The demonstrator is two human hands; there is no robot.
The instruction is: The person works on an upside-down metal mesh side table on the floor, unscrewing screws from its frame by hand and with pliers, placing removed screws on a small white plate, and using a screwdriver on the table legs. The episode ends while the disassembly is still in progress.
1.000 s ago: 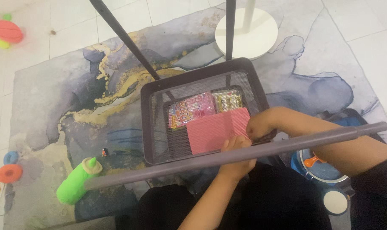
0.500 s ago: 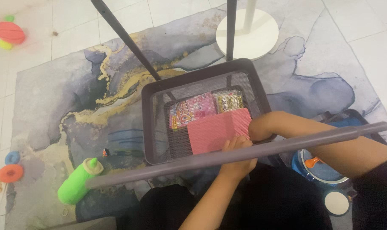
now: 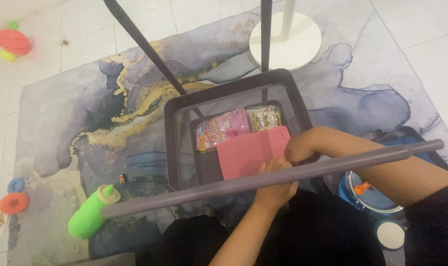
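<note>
Right hand (image 3: 299, 148) slightly lower on pink packet (image 3: 251, 153) in basket (image 3: 173, 148).

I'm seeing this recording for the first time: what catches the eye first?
A dark mesh basket sits mid-frame on a marbled blue-gold rug. Both hands, left hand and right hand, touch a pink packet inside it, behind a grey bar. A green bottle lies lower left.

Probably home: rug (image 3: 76, 128), toys (image 3: 14, 42)
</note>
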